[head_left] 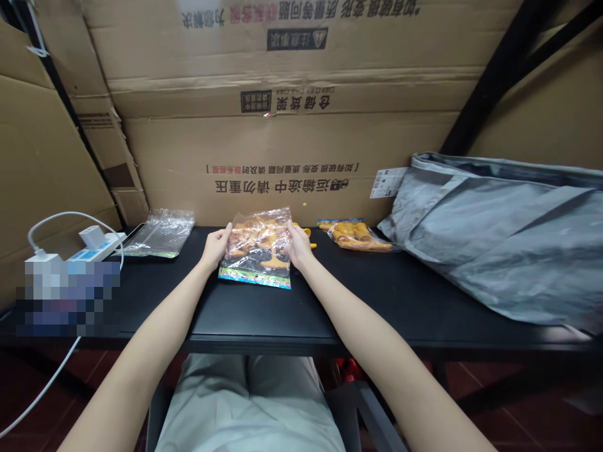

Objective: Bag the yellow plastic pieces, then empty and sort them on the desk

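Between my two hands is a clear plastic bag (254, 248) with a colourful printed strip along its near edge. Several yellow-orange pieces show through its film; their exact kind is hard to make out. My left hand (217, 247) grips the bag's left edge, fingers closed on it. On the opposite side my right hand (299, 245) pinches the right edge. A few loose yellow pieces (307, 232) peek out behind my right hand, partly hidden. Further right lies another filled bag (355, 235) of yellow pieces. Flat clear bags (162, 235) rest to the left.
The black table (264, 323) backs onto a cardboard wall (292, 141). A big grey bag (499, 245) takes up the right side. At left stand a power strip (97, 246) and a white charger with a cable (75, 213); a blurred patch covers part of that corner.
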Demonstrator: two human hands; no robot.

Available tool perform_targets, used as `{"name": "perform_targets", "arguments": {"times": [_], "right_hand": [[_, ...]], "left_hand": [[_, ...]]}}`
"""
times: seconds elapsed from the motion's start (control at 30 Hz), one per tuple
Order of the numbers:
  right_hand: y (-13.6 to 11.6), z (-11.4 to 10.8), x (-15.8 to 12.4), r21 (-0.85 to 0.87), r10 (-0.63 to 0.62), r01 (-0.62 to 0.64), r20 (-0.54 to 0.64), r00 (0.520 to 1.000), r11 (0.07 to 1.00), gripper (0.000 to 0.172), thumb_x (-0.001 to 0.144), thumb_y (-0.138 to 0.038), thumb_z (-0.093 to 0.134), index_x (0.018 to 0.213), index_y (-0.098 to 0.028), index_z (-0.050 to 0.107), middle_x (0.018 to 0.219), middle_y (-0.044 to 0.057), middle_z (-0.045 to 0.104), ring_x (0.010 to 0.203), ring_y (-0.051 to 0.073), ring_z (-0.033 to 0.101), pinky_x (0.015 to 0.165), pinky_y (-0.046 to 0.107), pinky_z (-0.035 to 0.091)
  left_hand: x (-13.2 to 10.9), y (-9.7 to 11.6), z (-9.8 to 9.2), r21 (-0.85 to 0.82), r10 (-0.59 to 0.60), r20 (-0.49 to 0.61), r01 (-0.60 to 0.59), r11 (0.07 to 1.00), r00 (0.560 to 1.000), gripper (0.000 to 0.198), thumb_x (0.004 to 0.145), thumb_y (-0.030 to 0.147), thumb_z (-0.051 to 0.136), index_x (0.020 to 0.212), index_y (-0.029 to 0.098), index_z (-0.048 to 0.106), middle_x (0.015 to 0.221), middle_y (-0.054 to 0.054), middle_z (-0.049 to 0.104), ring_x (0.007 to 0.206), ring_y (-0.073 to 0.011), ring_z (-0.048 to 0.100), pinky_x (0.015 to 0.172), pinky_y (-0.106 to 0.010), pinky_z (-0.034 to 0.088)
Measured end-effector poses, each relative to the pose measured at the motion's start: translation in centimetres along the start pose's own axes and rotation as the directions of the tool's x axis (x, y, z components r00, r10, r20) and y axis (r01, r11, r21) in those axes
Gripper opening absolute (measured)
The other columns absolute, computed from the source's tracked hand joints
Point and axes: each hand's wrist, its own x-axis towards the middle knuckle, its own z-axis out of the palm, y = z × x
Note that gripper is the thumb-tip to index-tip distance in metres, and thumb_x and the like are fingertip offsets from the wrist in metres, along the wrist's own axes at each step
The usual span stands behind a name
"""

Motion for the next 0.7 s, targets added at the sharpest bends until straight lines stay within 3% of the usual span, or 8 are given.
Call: {"name": "perform_targets", "arguments": {"times": [0.13,0.27,0.5,0.6,0.7], "right_hand": [[-0.4,0.3,-0.6,0.038,0.226,-0.239,0.212,0.951,0.970,0.019,0.079,-0.037,0.066,0.081,-0.019,0.058,0.076,0.002,0.067,0.063,0.016,0.064,0.048,0.025,0.048],[0.0,0.2,-0.7,-0.064,0.246,-0.238,0.246,0.937,0.969,0.016,0.081,-0.032,0.064,0.089,-0.018,0.065,0.073,0.004,0.069,0.068,0.018,0.064,0.057,0.030,0.053],[-0.2,0.5,-1.3,-0.140,0.305,-0.274,0.309,0.901,0.951,0.019,0.086,-0.032,0.059,0.095,-0.016,0.066,0.082,0.008,0.071,0.076,0.018,0.064,0.074,0.037,0.055],[-0.6,0.5,-1.6,-0.114,0.378,-0.362,0.354,0.855,0.925,0.018,0.086,-0.030,0.060,0.097,-0.017,0.063,0.093,0.009,0.071,0.081,0.020,0.066,0.079,0.042,0.054],[-0.7,0.2,-1.9,-0.146,0.465,-0.450,0.448,0.763,0.881,0.019,0.086,-0.026,0.059,0.102,-0.017,0.061,0.098,0.009,0.070,0.085,0.021,0.068,0.083,0.042,0.054]], "left_hand": [[0.6,-0.2,-0.2,-0.165,-0.081,0.004,0.080,0.983,0.997,0.046,0.067,0.055,0.070,0.052,0.017,0.047,0.041,0.006,0.042,0.034,-0.0051,0.037,0.035,-0.018,0.027],[0.8,0.0,-0.6,-0.214,-0.159,-0.014,0.152,0.965,0.987,0.036,0.065,0.046,0.073,0.062,0.017,0.052,0.043,0.009,0.040,0.032,-0.0046,0.034,0.033,-0.018,0.025],[0.7,-0.3,-0.7,-0.058,-0.080,-0.097,0.075,0.995,0.992,0.026,0.077,0.034,0.063,0.061,0.018,0.050,0.035,0.007,0.042,0.029,-0.0067,0.036,0.034,-0.018,0.025],[0.9,-0.6,-0.9,-0.069,-0.046,-0.128,0.038,0.997,0.991,0.023,0.080,0.032,0.058,0.063,0.019,0.049,0.034,0.008,0.041,0.028,-0.0072,0.034,0.034,-0.018,0.024],[1.2,-0.8,-1.1,-0.087,-0.012,-0.130,0.000,0.996,0.991,0.023,0.082,0.029,0.054,0.063,0.020,0.047,0.034,0.008,0.043,0.028,-0.0075,0.034,0.035,-0.018,0.025]]}}
